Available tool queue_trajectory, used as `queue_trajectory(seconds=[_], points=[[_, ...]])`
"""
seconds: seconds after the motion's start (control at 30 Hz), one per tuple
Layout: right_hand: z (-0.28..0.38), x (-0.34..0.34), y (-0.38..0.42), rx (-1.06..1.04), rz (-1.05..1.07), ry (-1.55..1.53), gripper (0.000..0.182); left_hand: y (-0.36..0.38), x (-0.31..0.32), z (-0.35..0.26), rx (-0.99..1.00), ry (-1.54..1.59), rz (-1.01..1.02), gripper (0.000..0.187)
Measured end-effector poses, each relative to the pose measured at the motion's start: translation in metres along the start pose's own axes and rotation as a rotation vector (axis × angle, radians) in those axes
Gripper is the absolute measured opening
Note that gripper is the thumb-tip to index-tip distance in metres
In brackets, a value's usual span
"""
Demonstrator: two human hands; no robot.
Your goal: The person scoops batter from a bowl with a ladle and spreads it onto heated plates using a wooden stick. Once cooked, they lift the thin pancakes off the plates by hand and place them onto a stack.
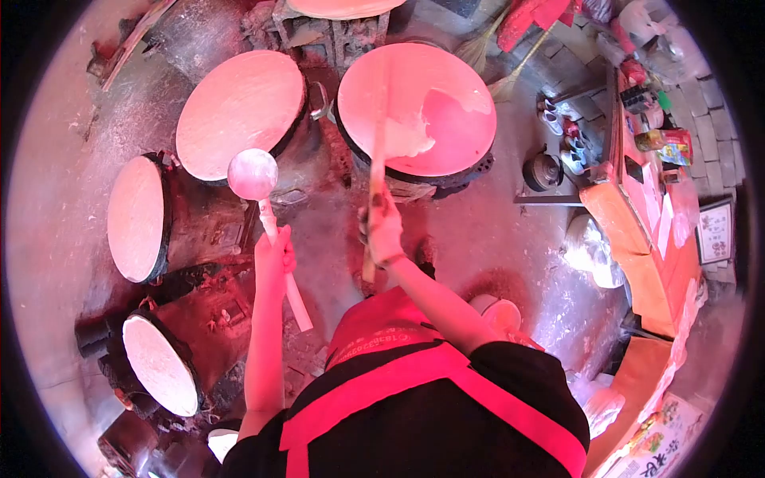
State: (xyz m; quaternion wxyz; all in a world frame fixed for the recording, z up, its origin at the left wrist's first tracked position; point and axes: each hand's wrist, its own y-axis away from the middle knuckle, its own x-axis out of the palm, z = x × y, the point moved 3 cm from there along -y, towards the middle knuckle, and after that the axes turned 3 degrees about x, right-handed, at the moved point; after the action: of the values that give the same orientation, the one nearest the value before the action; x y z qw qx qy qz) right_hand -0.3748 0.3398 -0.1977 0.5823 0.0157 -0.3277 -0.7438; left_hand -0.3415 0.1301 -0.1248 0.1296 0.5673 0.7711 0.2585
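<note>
My left hand (273, 251) is wrapped round the handle of a ladle (253, 174), whose round bowl overlaps the edge of a griddle (239, 111) covered with a pale layer. In my right hand (386, 231) is a long, flat wooden spreader (378, 151). Its blade reaches across another round griddle (464, 139) ahead of me. A pale layer of batter (402, 123) covers the left and upper part of that griddle, with a ragged edge against a smoother, pinker area on the right. The spreader's lower end sticks out below my right fist.
More round griddles (135, 219) (162, 366) stand on sooty stoves along the left. Another griddle (343, 6) shows at the top. On the right, an orange-covered table (629, 219) holds jars and packets; shoes (550, 119) sit on a low shelf. A bucket (500, 313) is near my right elbow.
</note>
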Motion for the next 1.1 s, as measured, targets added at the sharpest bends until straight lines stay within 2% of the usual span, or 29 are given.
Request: queue_trajectory(seconds=[0.1, 0.17, 0.2, 0.3, 0.33, 0.43, 0.5, 0.53, 0.63, 0.7, 0.8, 0.83, 0.9, 1.0, 1.1], points=[[0.024, -0.042, 0.026, 0.052, -0.063, 0.071, 0.052, 0.018, 0.011, -0.009, -0.028, 0.104, 0.035, 0.012], [0.038, -0.064, 0.027, -0.041, -0.056, 0.110, 0.050, 0.035, 0.010, -0.002, -0.109, 0.184, 0.059, 0.010], [0.041, -0.070, 0.023, -0.005, -0.098, 0.075, 0.046, 0.043, 0.010, 0.003, -0.148, 0.224, 0.069, 0.009], [0.054, -0.032, 0.014, 0.050, -0.181, -0.132, 0.041, 0.060, 0.006, 0.032, -0.231, 0.322, 0.074, 0.008], [0.051, -0.017, 0.009, 0.067, -0.115, -0.270, 0.041, 0.067, 0.009, 0.036, -0.235, 0.304, 0.046, 0.007], [0.017, -0.022, -0.012, 0.059, 0.278, 0.174, 0.046, 0.082, 0.023, 0.045, -0.224, 0.312, 0.001, 0.007], [0.014, -0.062, -0.010, 0.030, 0.245, 0.150, 0.049, 0.082, 0.021, 0.057, -0.244, 0.325, 0.021, 0.007], [0.044, -0.074, 0.016, 0.173, 0.188, 0.025, 0.048, 0.083, 0.025, 0.062, -0.256, 0.337, 0.029, 0.008], [0.065, -0.141, 0.016, 0.128, 0.054, 0.113, 0.042, 0.089, 0.039, 0.066, -0.245, 0.300, -0.032, 0.007], [0.093, -0.154, 0.014, 0.147, 0.033, 0.116, 0.048, 0.091, 0.054, 0.062, -0.237, 0.290, -0.035, 0.007], [0.106, -0.133, 0.000, 0.083, 0.036, -0.044, 0.045, 0.093, 0.079, 0.059, -0.222, 0.295, -0.011, 0.008], [0.098, -0.124, -0.005, 0.132, 0.079, -0.085, 0.043, 0.093, 0.089, 0.058, -0.216, 0.302, 0.002, 0.008], [0.097, -0.130, 0.002, 0.218, 0.424, 0.297, 0.044, 0.088, 0.105, 0.059, -0.241, 0.328, 0.038, 0.008], [0.106, -0.194, 0.009, 0.291, 0.390, 0.275, 0.047, 0.085, 0.127, 0.057, -0.243, 0.341, 0.057, 0.010], [0.141, -0.254, 0.014, 0.296, 0.262, 0.172, 0.050, 0.087, 0.150, 0.063, -0.231, 0.348, 0.039, 0.013]])
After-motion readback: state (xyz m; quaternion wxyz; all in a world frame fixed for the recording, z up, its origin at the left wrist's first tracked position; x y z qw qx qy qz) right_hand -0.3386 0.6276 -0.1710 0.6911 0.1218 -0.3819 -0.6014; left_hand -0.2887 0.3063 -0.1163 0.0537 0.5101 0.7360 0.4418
